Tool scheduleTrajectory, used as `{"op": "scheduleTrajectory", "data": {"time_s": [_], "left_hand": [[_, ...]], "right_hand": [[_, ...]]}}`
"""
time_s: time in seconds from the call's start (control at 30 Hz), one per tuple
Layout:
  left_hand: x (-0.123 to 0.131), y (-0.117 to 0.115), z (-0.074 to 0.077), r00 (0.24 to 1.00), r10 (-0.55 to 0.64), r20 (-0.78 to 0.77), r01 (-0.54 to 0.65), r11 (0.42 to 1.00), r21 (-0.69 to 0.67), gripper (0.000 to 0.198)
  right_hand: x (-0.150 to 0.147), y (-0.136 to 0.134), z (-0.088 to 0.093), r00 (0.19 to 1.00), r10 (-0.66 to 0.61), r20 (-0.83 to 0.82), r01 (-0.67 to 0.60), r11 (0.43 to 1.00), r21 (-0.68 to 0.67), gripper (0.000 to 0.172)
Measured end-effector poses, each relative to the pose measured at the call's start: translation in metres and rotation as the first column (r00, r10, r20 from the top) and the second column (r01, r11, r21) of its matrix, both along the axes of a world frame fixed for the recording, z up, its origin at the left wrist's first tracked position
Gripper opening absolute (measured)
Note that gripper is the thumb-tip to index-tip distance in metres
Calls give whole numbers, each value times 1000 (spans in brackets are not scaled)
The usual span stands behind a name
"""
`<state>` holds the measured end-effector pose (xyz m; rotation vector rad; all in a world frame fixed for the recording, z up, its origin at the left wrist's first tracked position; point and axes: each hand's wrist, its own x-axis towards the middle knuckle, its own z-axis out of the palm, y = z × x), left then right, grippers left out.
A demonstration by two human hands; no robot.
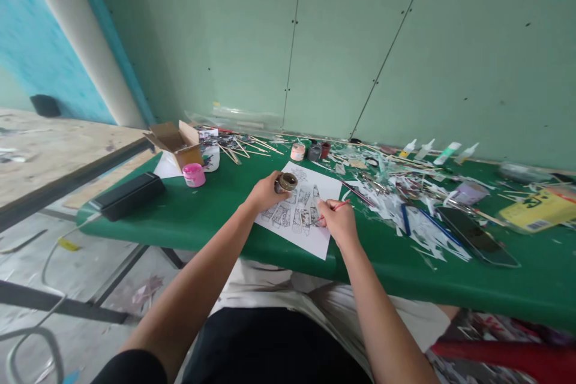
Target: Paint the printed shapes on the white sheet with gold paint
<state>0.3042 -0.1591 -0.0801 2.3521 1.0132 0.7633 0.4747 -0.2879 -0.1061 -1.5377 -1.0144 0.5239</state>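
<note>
My left hand (266, 193) is wrapped around a small open jar of brown paint (287, 183), tilted a little above the paper. In my right hand (335, 219) a thin red paintbrush (341, 204) is pinched, its tip low over the drawings. Beneath both hands lies a white sheet (320, 245) printed with rows of black-outlined shapes; a few near the brush look tinted brown. The hands cover part of the sheet. Just behind it stand a peach paint jar (297, 152), a dark grey jar (314, 152) and a dark red jar (325, 149).
On the green table (216, 216) are a pink jar (194, 175), an open cardboard box (180, 147) and a black oblong device (130, 195) to the left. Paper scraps (423, 222), a phone (477, 237), glue bottles (447, 153) and a yellow packet (537, 210) lie right.
</note>
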Motion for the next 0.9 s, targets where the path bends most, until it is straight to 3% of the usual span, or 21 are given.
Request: {"op": "scheduleTrajectory", "data": {"time_s": [0.73, 0.9], "left_hand": [[0, 1, -1, 1000, 2, -8, -1, 1000, 3, 56], [0, 1, -1, 1000, -2, -14, 2, 1000, 1, 56]], "right_hand": [[0, -1, -1, 1000, -15, -20, 15, 1000, 9, 41], [0, -2, 0, 999, -4, 38, 4, 1000, 3, 41]]}}
